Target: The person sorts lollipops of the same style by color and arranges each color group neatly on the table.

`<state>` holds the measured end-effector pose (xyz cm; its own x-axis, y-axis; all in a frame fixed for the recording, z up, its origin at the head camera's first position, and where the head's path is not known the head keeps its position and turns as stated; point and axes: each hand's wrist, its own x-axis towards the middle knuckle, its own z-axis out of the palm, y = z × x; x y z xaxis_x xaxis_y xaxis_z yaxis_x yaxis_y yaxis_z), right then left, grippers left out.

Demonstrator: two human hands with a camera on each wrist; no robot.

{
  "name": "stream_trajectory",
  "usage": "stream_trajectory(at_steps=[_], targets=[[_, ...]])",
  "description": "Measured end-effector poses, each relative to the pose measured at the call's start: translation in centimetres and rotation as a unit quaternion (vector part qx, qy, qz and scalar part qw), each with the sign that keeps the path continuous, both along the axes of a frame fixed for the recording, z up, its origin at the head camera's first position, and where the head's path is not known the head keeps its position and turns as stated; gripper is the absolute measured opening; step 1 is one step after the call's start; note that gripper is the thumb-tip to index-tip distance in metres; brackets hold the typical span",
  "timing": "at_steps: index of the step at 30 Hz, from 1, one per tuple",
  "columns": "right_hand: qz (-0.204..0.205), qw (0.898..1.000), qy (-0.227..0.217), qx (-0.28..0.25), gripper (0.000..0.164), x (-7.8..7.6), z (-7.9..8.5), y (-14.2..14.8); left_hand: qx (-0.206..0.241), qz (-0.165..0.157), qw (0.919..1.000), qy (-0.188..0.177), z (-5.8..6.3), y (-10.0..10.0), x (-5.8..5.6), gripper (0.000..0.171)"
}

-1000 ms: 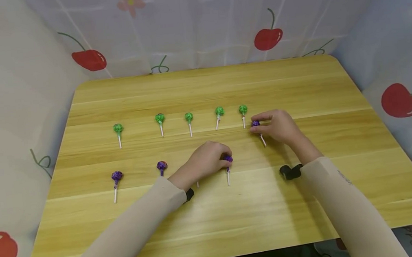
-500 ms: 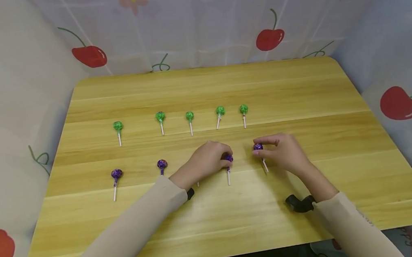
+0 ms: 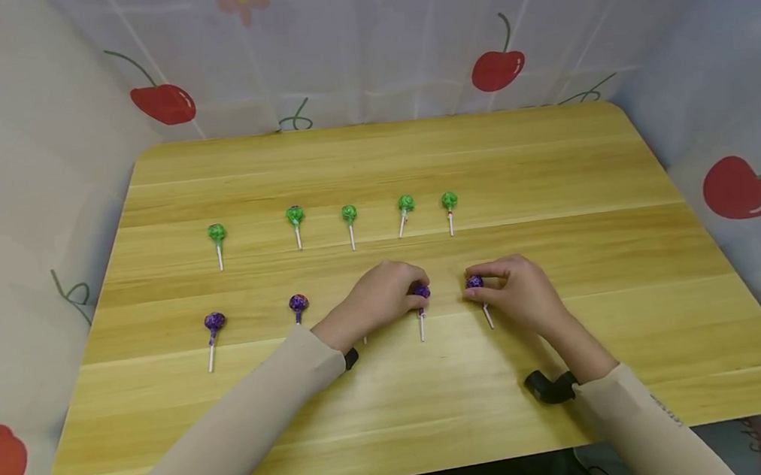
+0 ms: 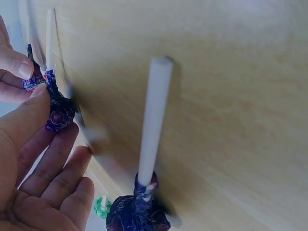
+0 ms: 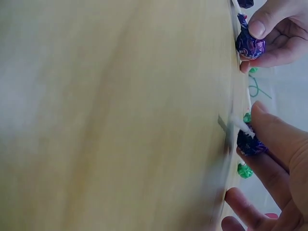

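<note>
My left hand pinches the wrapped head of a purple lollipop, its white stick pointing toward me. To its right, my right hand holds another purple lollipop between thumb and fingers, the stick angled down to the right. Farther left lie two more purple lollipops, one at the row's end and one partly covered by the left sleeve. Of another, only the stick end shows below the left wrist. A purple lollipop looms close in the left wrist view.
A row of several green lollipops, the leftmost to the rightmost, lies behind the purple ones on the wooden table. Cherry-printed curtains hang around the table. A black wrist-camera piece sticks out from the right cuff.
My right hand has brought its purple lollipop toward me, from beside the green row down level with the purple row. The left hand stays on its lollipop.
</note>
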<state>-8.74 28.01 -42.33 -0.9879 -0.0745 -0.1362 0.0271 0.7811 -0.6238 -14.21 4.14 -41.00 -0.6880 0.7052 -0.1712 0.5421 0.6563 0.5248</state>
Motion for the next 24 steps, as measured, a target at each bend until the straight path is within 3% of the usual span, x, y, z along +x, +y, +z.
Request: stream_trajectory(at_steps=[24], targets=[[0.016, 0.999, 0.011, 0.026, 0.036, 0.17, 0.04, -0.44, -0.006, 0.006, 0.9999, -0.005, 0.03, 0.02, 0.2, 0.031]])
